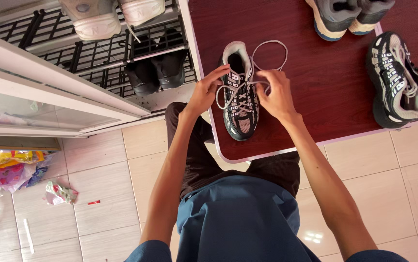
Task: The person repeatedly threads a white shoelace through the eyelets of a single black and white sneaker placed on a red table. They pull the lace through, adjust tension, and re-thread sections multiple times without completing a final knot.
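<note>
A black-and-grey shoe [238, 99] stood toe-toward-the-person near the front edge of the dark red surface [325, 82]. Its grey laces [248, 83] were pinched on either side: the left hand [205, 92] closed on a strand at the shoe's left, the right hand [274, 94] closed on a strand at its right, one loop trailing behind the heel. A matching shoe [398, 80] lay well apart to the right; a rack [97, 53] with other shoes stood left.

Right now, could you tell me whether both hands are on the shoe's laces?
Yes, the left hand and right hand both pinch the laces over the shoe.
</note>
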